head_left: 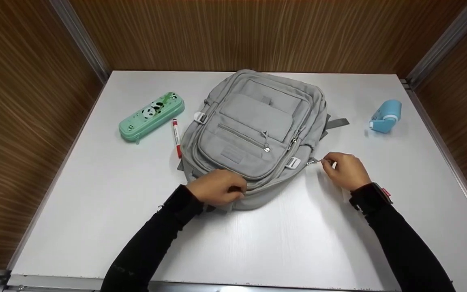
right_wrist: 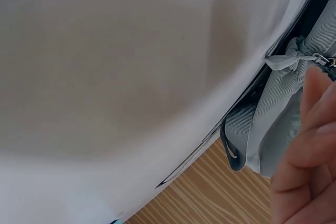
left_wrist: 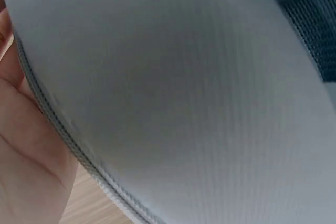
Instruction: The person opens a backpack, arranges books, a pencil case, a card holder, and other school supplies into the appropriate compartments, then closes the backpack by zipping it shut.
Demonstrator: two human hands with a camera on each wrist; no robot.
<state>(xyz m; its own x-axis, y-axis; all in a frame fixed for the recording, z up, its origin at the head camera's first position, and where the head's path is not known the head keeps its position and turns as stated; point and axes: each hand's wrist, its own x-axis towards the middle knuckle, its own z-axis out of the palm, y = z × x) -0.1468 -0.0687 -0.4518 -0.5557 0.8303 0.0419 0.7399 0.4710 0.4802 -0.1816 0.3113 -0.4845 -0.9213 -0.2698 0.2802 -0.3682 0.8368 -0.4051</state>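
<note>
A grey backpack (head_left: 253, 121) lies on the table with its front pockets facing up. At its near edge my left hand (head_left: 219, 187) grips the fabric with curled fingers. In the left wrist view, grey cloth with a zipper seam (left_wrist: 73, 142) fills most of the frame, and part of the left palm (left_wrist: 31, 145) shows beside it. Off the bag's right side, my right hand (head_left: 347, 170) pinches a zipper pull (head_left: 313, 161) between thumb and forefinger. The right wrist view shows the right fingers (right_wrist: 310, 166) close by the metal zipper slider (right_wrist: 321, 60) and a bunched bit of cloth.
To the left of the bag lie a green panda pencil case (head_left: 152, 117) and a red and white marker (head_left: 176, 138), the marker close to the bag. A light blue bottle (head_left: 386, 117) is at the far right. Wood-grain panels (head_left: 258, 36) border the white table (head_left: 95, 194).
</note>
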